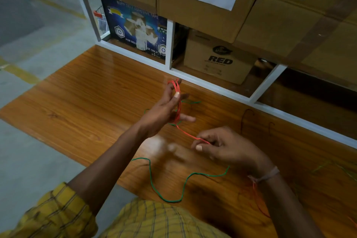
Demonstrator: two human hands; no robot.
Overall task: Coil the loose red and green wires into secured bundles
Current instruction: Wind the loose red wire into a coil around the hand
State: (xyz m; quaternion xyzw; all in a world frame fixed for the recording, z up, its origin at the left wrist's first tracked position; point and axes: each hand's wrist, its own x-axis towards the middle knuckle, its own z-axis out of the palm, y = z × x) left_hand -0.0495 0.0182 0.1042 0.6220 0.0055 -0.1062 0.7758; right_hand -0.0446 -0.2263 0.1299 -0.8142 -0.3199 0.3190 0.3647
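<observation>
A red wire (178,102) is looped several times around the spread fingers of my left hand (164,110), which is raised over the wooden table (87,92). Its free end runs down and right to my right hand (224,147), whose thumb and fingers pinch it. A loose green wire (166,189) snakes across the table near the front edge. A second green wire (190,102) peeks out behind my left hand. Another red wire (258,201) lies below my right wrist.
A white shelf frame (212,85) borders the table's far edge, holding a blue tape box (135,31) and a brown box marked RED (220,60). Large cartons (202,15) overhang above. A dark wire (245,120) and faint green strands (328,166) lie at right.
</observation>
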